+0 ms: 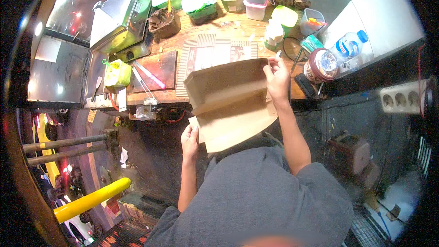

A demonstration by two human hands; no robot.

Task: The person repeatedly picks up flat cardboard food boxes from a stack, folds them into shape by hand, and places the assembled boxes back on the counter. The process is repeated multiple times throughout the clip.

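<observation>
I hold a folded brown carton (228, 103) with my left hand (189, 139) at its near corner and my right hand (277, 78) at its far edge. Flat printed cartons (215, 52) lie on the table (183, 43) behind it; a blue-labelled water bottle (348, 44) stands far right.

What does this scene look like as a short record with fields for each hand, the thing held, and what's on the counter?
left hand: grips the lower left corner of the folded cardboard box blank
right hand: holds the blank's upper right edge, fingers curled over it
blank: brown, creased, partly folded, held above the wooden counter
counter: flat cardboard stack, green-lidded containers, tongs
right side: water bottle
</observation>
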